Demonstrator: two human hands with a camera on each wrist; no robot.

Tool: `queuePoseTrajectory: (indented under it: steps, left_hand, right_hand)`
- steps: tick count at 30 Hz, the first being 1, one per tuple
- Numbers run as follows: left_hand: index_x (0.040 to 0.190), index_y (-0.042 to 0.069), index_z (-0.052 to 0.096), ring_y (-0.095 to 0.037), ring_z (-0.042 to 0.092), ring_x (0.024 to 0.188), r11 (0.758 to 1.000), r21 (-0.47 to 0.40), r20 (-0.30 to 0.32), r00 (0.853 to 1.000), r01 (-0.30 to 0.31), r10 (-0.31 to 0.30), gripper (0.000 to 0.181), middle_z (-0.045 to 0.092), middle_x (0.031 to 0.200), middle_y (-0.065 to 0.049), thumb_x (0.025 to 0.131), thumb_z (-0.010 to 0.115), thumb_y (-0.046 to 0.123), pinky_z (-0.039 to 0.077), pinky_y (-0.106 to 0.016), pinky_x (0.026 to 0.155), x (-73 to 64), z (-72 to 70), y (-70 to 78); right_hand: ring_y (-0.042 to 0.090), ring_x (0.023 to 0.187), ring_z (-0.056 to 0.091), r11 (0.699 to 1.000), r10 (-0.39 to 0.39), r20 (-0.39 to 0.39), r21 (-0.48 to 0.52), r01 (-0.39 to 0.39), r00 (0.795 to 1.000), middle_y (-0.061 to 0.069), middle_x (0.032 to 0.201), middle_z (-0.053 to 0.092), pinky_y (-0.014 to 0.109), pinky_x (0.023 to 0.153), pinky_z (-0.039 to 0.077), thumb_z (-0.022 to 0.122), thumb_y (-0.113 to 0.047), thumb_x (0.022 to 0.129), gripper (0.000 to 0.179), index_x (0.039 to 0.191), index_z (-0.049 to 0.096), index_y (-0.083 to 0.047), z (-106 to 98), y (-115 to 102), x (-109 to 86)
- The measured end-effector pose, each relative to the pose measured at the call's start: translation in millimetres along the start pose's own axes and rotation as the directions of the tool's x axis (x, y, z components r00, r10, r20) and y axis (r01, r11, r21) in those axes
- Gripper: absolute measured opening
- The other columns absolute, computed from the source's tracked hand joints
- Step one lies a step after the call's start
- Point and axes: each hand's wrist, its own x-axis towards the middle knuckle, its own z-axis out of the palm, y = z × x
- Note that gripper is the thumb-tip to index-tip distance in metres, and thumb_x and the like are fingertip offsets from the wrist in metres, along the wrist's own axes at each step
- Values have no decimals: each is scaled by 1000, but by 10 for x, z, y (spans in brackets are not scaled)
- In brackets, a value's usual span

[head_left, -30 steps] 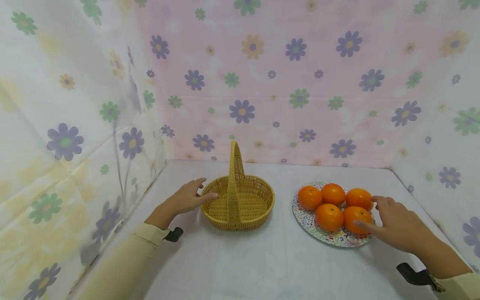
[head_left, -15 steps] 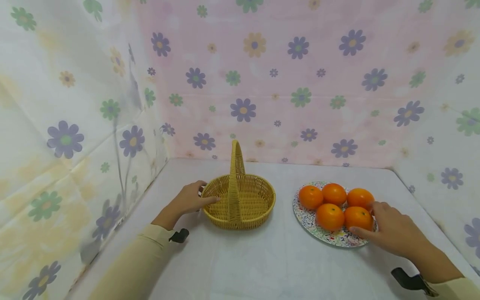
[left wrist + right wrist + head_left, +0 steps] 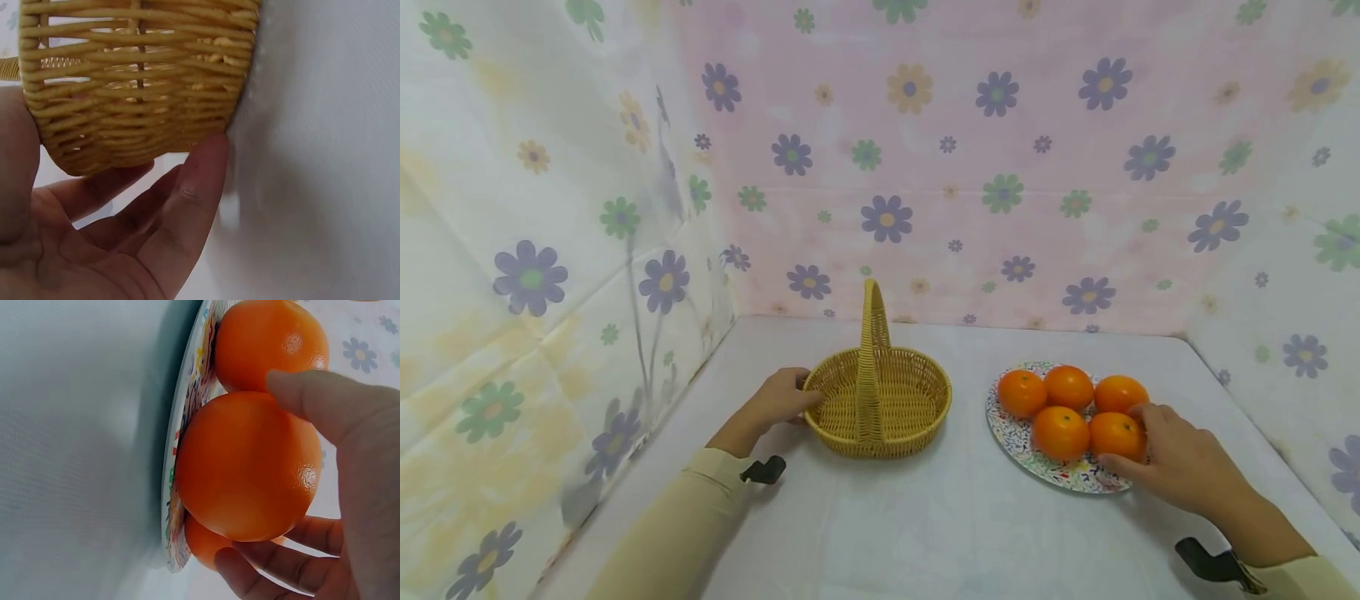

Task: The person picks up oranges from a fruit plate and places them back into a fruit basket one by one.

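Observation:
A yellow wicker basket with a tall arched handle stands on the table, with nothing inside. My left hand grips its left end, thumb over the rim and fingers along the outer wall. In the left wrist view the fingertips lie against the woven side near the base. Several oranges sit on a round patterned plate at the right. My right hand holds the front right orange, thumb at its near side and fingers round its far right side. In the right wrist view this orange still overlaps the plate.
A white cloth covers the table. Floral fabric walls enclose its back and both sides. Other oranges lie close beside the held one. A dark wrist strap piece hangs under the right wrist.
My left hand has moved onto the basket's rim, its thumb bending over the edge. My right hand has moved left and closed round the front right orange. The basket and plate have stayed in place.

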Motion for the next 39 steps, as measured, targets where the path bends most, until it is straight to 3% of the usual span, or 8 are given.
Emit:
queuePoseTrajectory:
  steps: [7,11,15,20,28,39]
  left_hand:
    - [139,-1,59,-26,71,99,988,-141,45,998,57,-51,51,66,124,-19,93,65,21,65,-41,80,3,-15,18]
    - [145,-4,52,-30,68,111,954,-279,97,991,113,-89,59,59,138,-22,92,64,21,63,-44,89,6,-77,5]
    - [146,-3,51,-29,69,112,916,-368,146,983,162,-115,61,57,140,-21,92,66,20,63,-45,89,23,-136,-16]
    - [149,-1,50,-25,71,105,893,-402,179,974,200,-138,63,62,134,-18,93,70,20,63,-43,88,42,-172,-45]
    - [152,7,49,-27,71,109,862,-463,197,972,206,-127,64,63,138,-15,94,74,19,62,-45,90,67,-208,-89]
    - [153,12,50,-27,70,114,848,-496,184,977,186,-107,65,58,146,-14,94,75,23,62,-42,90,107,-194,-131]
  right_hand:
    - [23,80,54,996,33,11,86,-34,999,19,109,61,39,65,55,75,-72,80,96,126,49,8,-7,-2,-4]
    - [24,84,55,993,22,-26,118,-19,999,20,108,60,34,68,51,77,-67,81,92,125,50,10,-49,-13,-2]
    - [28,88,57,990,1,-81,143,11,997,24,111,60,34,69,52,79,-61,83,88,125,50,11,-117,-45,15]
    - [31,92,57,988,-17,-121,152,35,992,27,117,57,41,72,56,80,-57,84,88,130,49,12,-198,-127,39]
    - [33,94,57,983,-61,-206,159,96,977,27,121,55,51,77,59,85,-49,83,83,130,49,9,-307,-265,115]
    - [39,104,58,967,-58,-226,230,111,972,26,127,52,58,80,62,87,-38,82,77,133,49,5,-432,-463,225]
